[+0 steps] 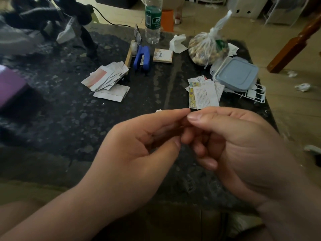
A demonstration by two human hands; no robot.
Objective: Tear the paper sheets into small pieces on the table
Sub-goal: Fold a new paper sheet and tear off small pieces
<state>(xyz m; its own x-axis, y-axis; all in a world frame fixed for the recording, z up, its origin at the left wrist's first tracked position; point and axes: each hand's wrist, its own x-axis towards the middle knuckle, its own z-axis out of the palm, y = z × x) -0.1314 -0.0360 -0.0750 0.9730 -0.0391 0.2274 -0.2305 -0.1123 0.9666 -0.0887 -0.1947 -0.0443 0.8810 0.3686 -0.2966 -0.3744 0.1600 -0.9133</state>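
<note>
My left hand [139, 145] and my right hand [234, 145] are raised together above the near part of the dark table [69, 119], fingertips touching. Their fingers are loosely curled and no paper shows between them. A pile of torn white and pink paper pieces [106, 79] lies at the middle left. A second pile of printed paper pieces [205, 93] lies just beyond my right hand. One tiny white scrap [158, 110] sits on the table by my left fingertips.
Further back stand a blue stapler [142, 58], a water bottle [152, 21], a small notepad [163, 55], a crumpled tissue [177, 43], a tied bag of nuts [206, 49] and a lidded plastic box [236, 73] on a white rack. A purple box [10, 86] is at the left.
</note>
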